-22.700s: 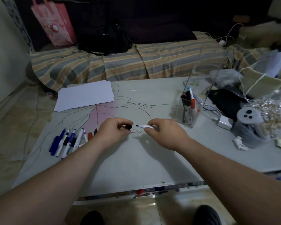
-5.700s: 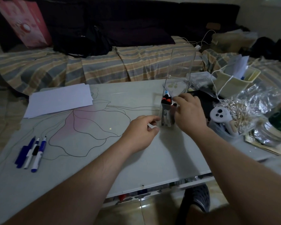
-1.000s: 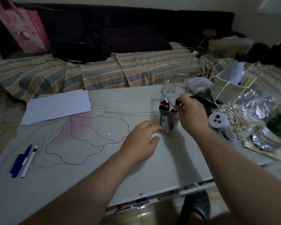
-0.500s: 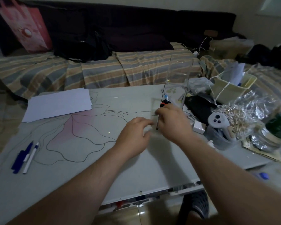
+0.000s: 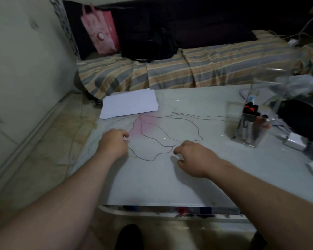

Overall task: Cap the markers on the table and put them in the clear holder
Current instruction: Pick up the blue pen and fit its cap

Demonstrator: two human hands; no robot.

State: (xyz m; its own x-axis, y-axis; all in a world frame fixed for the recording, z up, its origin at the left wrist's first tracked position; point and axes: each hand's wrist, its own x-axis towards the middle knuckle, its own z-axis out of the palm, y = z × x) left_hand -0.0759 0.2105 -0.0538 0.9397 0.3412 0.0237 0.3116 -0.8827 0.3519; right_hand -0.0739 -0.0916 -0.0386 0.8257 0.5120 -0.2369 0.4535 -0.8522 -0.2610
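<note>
A stack of white paper lies on the table, beyond the left hand. Behind the table there is a sofa with a striped cover; a pink bag and a black bag rest on it. Far to the right of the right hand lies a white charger.

Both hands off the clear holder now. Right hand pulled back to mid-bench, fingers loosely curled, empty. Left hand moved left toward the bench's left edge, also empty. Camera swung left: holder now sits far right, and the blue and white markers at the left edge are out of sight.
</note>
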